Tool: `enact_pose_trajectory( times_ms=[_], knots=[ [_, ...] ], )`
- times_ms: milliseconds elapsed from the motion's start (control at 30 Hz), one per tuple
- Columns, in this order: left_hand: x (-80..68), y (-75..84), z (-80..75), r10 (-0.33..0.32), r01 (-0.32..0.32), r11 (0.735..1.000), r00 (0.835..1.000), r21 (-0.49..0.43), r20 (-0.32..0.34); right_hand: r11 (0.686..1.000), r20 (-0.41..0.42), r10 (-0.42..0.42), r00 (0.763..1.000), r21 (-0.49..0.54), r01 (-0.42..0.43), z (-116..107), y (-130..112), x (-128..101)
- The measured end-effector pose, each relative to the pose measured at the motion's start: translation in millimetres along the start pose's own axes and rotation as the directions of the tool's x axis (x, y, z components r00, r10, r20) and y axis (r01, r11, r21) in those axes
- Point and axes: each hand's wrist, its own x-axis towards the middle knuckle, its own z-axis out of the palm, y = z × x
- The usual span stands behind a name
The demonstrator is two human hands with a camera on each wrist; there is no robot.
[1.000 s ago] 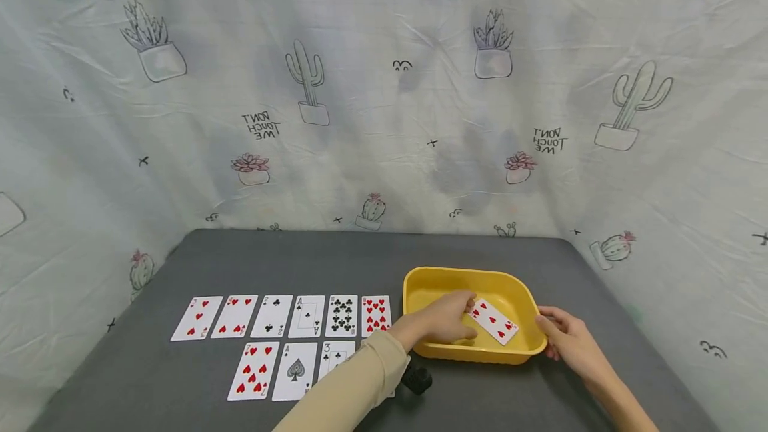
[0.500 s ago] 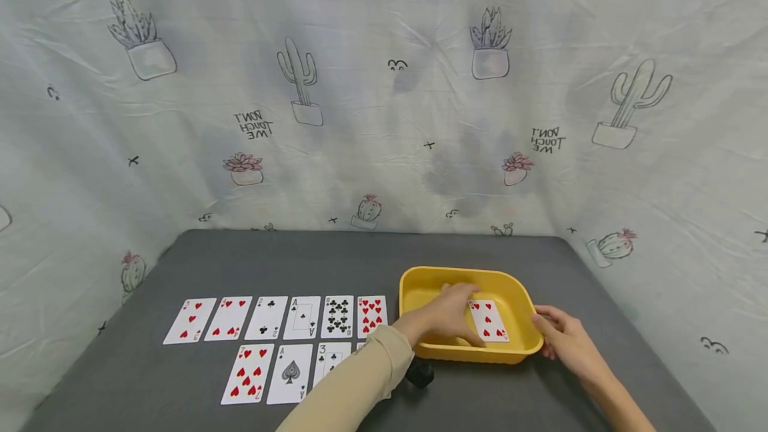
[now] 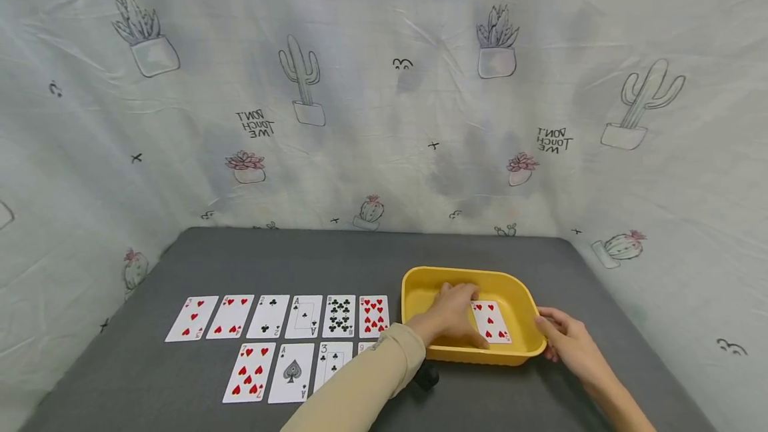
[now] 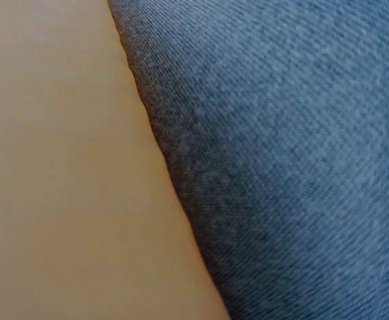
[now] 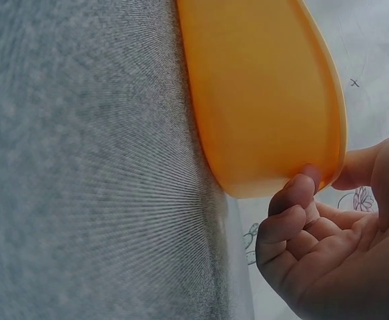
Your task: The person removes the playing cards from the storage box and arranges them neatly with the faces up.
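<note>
A yellow plastic tray (image 3: 414, 279) stands on the dark table at right of centre. Inside it lies a playing card with red hearts (image 3: 492, 322), face up. My left hand (image 3: 453, 315) reaches into the tray, fingers at the card's far left corner and thumb near its front edge, bent around its left side; exact contact is partly hidden. At the tray's right end my right hand (image 3: 567, 339) pinches the rim, the thumb on one side and curled fingers on the other, as the right wrist view shows on the tray wall (image 5: 261, 100). Only sleeve (image 4: 67, 167) and cloth fill the left wrist view.
Two rows of face-up playing cards lie left of the tray, including an ace of spades (image 3: 291, 373) and a seven of hearts (image 3: 249, 373). My left sleeve (image 3: 360, 379) covers part of the front row. A patterned curtain (image 3: 384, 119) hangs behind the grey table (image 3: 270, 252).
The card in the tray has turned from slanting to nearly upright, with the left hand shifting its fingers around it. The right hand stays on the tray rim. The view has swung slightly.
</note>
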Motion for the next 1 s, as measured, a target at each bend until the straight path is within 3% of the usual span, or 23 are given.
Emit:
enact_pose_trajectory(
  times_ms=[500, 700, 1000],
  knots=[
    [-0.9, 2.9, 0.5, 0.041, -0.041, 0.997, 0.999, 0.064, 0.001, 1.000, 0.008, -0.017, 1.000, 0.009, 0.017, -0.8, -0.8, -1.6],
    [-3.0, 7.9, -3.4, 0.095, -0.096, 0.992, 0.995, 0.081, 0.018, 1.000, 0.003, -0.006, 1.000, 0.004, 0.006, -1.0, -0.5, -2.9],
    [-0.7, 2.8, 0.0, 0.182, -0.182, 0.982, 0.983, 0.054, 0.015, 1.000, -0.004, -0.005, 1.000, -0.011, 0.005, 0.1, -0.7, -1.3]
  ],
)
